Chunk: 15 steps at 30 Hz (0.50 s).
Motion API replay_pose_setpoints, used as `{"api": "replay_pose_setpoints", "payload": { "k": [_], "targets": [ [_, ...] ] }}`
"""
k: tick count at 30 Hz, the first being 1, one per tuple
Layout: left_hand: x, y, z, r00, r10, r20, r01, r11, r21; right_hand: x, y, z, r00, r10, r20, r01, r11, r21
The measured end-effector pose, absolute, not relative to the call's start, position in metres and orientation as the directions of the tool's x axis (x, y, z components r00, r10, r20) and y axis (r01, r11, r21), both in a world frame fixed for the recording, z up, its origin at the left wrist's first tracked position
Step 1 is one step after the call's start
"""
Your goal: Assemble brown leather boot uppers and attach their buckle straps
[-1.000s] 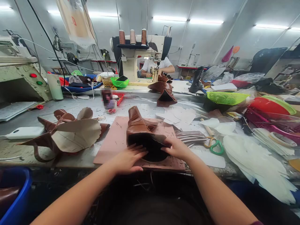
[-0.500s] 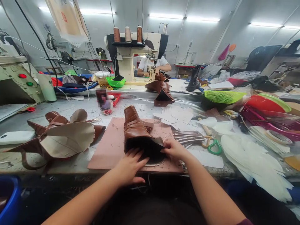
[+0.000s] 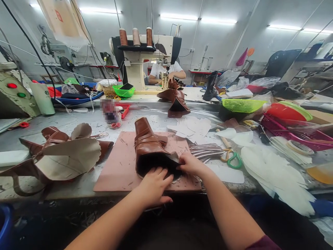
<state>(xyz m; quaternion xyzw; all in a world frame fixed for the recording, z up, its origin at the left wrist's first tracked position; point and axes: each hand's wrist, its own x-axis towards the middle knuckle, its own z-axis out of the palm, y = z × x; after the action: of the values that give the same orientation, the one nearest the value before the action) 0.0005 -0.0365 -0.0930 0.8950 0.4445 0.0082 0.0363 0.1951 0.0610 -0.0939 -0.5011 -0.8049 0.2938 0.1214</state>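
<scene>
A brown leather boot upper [image 3: 145,142] lies on the pink board [image 3: 114,163], its wide black-lined opening facing me. My left hand [image 3: 155,184] rests at the near edge of that opening, fingers stretched out with the tips on the dark lining. At the opening's right side, my right hand [image 3: 189,164] pinches the leather edge between thumb and fingers. More brown leather uppers [image 3: 70,152] with pale insides are heaped to the left of the board.
Scissors [image 3: 234,160] with green handles, striped strips [image 3: 205,152] and white pieces [image 3: 275,173] lie to the right. Behind stands a sewing machine [image 3: 137,69] with another brown upper [image 3: 177,102] before it. A person [image 3: 153,74] sits beyond the machine.
My left hand has slid right along the near edge of the opening, closer to my right hand. My right hand keeps its pinch. The whole view has shifted slightly.
</scene>
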Motion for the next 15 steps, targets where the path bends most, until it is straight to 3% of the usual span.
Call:
{"api": "replay_pose_setpoints", "payload": {
  "k": [6,9,15],
  "targets": [
    [0.015,-0.018,-0.097,0.608,0.794,-0.019,0.784,-0.596,0.174,0.190,0.057,-0.085,-0.516,0.855,0.059,0.682,0.452,-0.575],
    [0.020,-0.013,-0.098,0.615,0.788,0.004,0.777,-0.608,0.161,0.178,0.054,-0.078,-0.567,0.807,0.164,0.620,0.549,-0.560],
    [0.022,-0.012,-0.101,0.669,0.742,0.049,0.734,-0.669,0.115,0.157,0.033,-0.098,-0.516,0.802,0.300,0.622,0.592,-0.512]
  ]
}}
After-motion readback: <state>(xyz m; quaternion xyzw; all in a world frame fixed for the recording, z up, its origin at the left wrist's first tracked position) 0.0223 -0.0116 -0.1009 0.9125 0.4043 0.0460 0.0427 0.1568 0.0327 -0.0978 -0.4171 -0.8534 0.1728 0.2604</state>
